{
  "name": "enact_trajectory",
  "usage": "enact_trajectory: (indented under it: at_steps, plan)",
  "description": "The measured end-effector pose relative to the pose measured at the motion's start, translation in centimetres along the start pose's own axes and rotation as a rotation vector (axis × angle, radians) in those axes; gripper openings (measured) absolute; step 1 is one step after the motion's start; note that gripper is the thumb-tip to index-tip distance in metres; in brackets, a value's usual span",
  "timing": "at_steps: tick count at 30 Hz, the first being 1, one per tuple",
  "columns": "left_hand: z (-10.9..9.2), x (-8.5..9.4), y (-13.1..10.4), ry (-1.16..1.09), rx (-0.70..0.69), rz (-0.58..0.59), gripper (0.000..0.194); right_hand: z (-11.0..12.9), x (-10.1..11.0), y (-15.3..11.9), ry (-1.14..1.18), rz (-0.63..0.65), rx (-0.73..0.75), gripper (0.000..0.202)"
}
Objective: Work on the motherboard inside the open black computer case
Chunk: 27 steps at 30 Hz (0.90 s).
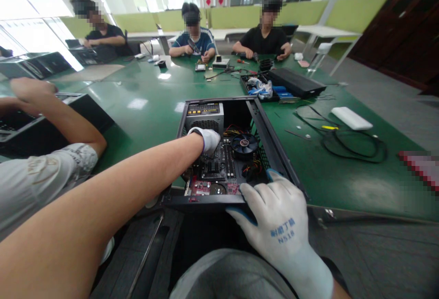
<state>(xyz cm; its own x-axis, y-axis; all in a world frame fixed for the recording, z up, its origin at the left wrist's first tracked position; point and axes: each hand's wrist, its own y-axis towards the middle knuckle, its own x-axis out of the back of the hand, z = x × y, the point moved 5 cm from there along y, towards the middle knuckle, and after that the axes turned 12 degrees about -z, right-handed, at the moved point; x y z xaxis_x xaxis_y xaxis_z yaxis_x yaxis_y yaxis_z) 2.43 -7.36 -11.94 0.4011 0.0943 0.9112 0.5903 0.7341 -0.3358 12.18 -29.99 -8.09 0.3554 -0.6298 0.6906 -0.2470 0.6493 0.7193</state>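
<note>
An opened black computer case (274, 148) lies in front of me at the table's edge. My left hand (210, 141), in a white glove, reaches inside it over the motherboard (214, 164), below the power supply (205, 116). Its fingers are curled; what they hold, if anything, is hidden. A CPU cooler fan (244, 143) sits just right of that hand. My right hand (277, 216), gloved in white with blue lettering, grips the near right edge of the case, thumb below and fingers over the rim. Close to the near wall is a red circuit board (201, 187) with a small fan.
Left of me a co-worker's arm (61, 107) leans over another black case (85, 116). Three people sit across the green table (144, 88). To the right lie a black cable (346, 152), a white box (351, 118) and a tray with gloves (260, 88). A bottle (318, 56) stands farther back.
</note>
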Motion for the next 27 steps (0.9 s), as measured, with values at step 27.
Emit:
enact_trajectory:
  at_steps: [27]
  plan:
    - [0.2, 0.2, -0.2, -0.051, 0.02, -0.008, 0.047, 0.1, 0.2, 0.2, -0.005, -0.001, 0.009, 0.037]
